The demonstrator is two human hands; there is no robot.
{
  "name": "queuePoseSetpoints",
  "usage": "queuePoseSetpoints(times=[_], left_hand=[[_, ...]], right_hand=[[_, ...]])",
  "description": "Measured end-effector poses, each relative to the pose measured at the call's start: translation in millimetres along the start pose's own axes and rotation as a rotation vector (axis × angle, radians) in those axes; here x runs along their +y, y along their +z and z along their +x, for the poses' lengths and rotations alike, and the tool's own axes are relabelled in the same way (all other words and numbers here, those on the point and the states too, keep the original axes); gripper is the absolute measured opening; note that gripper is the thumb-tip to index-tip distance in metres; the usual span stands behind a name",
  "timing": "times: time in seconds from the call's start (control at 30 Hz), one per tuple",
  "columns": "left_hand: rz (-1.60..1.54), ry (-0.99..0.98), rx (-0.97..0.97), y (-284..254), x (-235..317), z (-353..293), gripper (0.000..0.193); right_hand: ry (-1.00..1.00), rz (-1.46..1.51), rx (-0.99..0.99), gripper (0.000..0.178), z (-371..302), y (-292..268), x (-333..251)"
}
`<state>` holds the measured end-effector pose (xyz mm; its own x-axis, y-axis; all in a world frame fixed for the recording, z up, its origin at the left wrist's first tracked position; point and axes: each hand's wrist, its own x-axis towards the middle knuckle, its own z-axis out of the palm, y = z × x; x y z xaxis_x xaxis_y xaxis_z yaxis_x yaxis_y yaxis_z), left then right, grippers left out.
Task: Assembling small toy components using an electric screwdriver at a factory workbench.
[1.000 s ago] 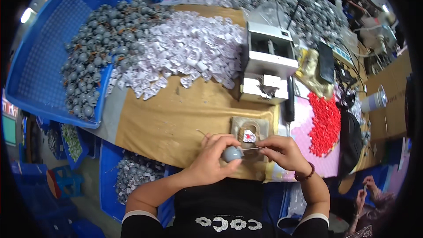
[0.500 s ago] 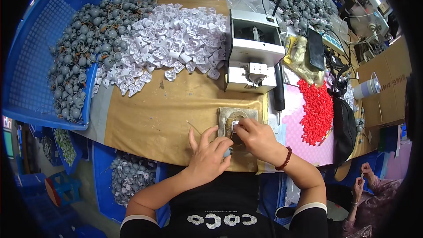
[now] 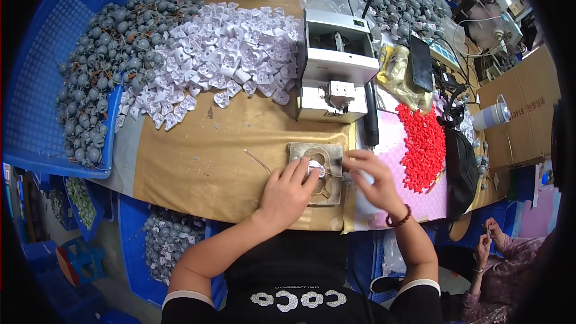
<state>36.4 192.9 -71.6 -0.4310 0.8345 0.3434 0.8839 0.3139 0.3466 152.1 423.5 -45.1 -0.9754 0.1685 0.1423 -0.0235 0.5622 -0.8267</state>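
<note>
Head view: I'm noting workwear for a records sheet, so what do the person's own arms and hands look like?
The left hand and right hand are gloveless, and both forearms are bare. A dark red beaded bracelet circles the right wrist. The short black sleeves end in white bands.
</note>
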Motion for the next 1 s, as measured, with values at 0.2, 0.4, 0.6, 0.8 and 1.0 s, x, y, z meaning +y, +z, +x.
queuePoseSetpoints(times=[0.2, 0.4, 0.6, 0.8, 1.0], left_hand=[[-0.008, 0.042, 0.014, 1, -8, 2, 0.047], [-0.029, 0.059, 0.030, -3, -10, 2, 0.046], [-0.036, 0.065, 0.034, -1, -11, 1, 0.045], [-0.054, 0.065, 0.038, -2, -14, 1, 0.041], [-0.053, 0.075, 0.035, -5, -14, 2, 0.040]], right_hand=[[-0.013, -0.161, -0.077, 0.037, -18, -2, 6], [-0.081, -0.199, 0.231, 0.031, -10, 30, 22], [0.131, 0.701, 0.188, 0.029, 10, 38, 31], [-0.178, -0.108, 0.108, 0.028, 16, 8, 11], [0.011, 0.659, 0.178, 0.035, 22, 35, 21]])
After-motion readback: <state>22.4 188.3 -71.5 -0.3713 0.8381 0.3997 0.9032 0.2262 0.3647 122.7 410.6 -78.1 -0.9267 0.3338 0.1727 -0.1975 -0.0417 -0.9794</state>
